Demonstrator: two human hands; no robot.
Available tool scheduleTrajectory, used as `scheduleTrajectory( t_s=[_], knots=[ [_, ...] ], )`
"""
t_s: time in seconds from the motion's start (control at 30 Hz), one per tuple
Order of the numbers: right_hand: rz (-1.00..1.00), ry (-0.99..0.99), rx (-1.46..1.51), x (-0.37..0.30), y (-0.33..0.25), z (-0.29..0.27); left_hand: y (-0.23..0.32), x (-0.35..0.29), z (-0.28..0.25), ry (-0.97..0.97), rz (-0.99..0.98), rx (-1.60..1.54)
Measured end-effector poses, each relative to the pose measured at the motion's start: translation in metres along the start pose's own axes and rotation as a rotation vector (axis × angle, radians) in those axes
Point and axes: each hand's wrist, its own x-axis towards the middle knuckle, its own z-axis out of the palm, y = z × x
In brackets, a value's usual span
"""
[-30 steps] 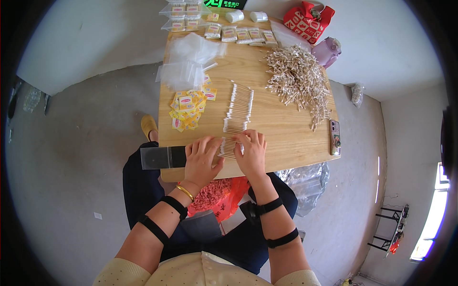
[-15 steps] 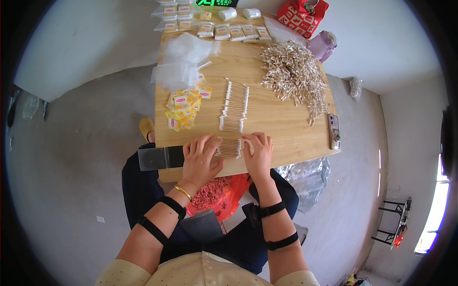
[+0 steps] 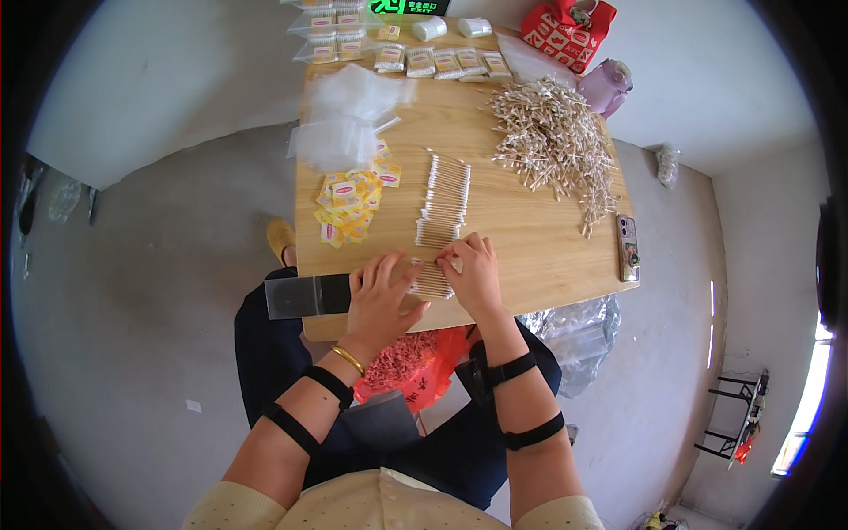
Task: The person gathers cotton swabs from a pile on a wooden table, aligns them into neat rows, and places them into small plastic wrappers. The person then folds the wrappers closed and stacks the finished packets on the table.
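Observation:
A small group of cotton swabs [image 3: 431,281] lies side by side near the table's front edge. My left hand [image 3: 380,300] rests at the group's left ends, fingers spread and bent. Over the far right part of this group, the thumb and fingertips of my right hand [image 3: 475,272] are pinched together; what is between them is too small to make out. Just beyond, a longer ladder-like row of swabs [image 3: 444,199] runs away from me. Partly under my left hand lies a flat strip [image 3: 305,297], clear at its left end and dark toward the hand.
Yellow cards [image 3: 347,205] and clear bags [image 3: 340,132] are on the left. A loose swab heap [image 3: 552,132] and a phone [image 3: 627,249] lie right. Filled packs [image 3: 446,63], a red bag [image 3: 570,34] and a purple container [image 3: 606,87] stand at the back.
My right hand has moved from the right ends of the near swabs to over them, its fingertips coming together. My left hand stays by the left ends. The whole view has shifted slightly.

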Motion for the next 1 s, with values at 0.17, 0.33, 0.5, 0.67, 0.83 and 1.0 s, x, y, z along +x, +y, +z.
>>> scheduleTrajectory(
  t_s=[0.17,0.33,0.5,0.67,0.83,1.0],
  knots=[
    [-0.046,-0.052,-0.077,0.006,0.002,-0.001,0.002,0.001,-0.003,0.004,0.005,-0.010],
    [0.002,-0.026,-0.051,0.001,0.000,-0.010,0.004,0.001,-0.010,0.060,0.008,-0.132],
    [0.264,-0.212,0.428,-0.017,-0.037,-0.033,-0.017,-0.007,-0.006,0.273,-0.112,-0.569],
    [0.345,-0.355,0.999,-0.051,-0.057,-0.049,0.027,0.001,-0.061,0.208,-0.285,-1.128],
    [0.343,-0.432,1.248,-0.082,-0.084,-0.068,0.037,-0.015,-0.093,-0.004,-0.323,-1.293],
    [0.321,-0.347,1.299,-0.109,-0.107,-0.089,0.056,-0.032,-0.124,-0.109,-0.248,-1.351]
  ],
)
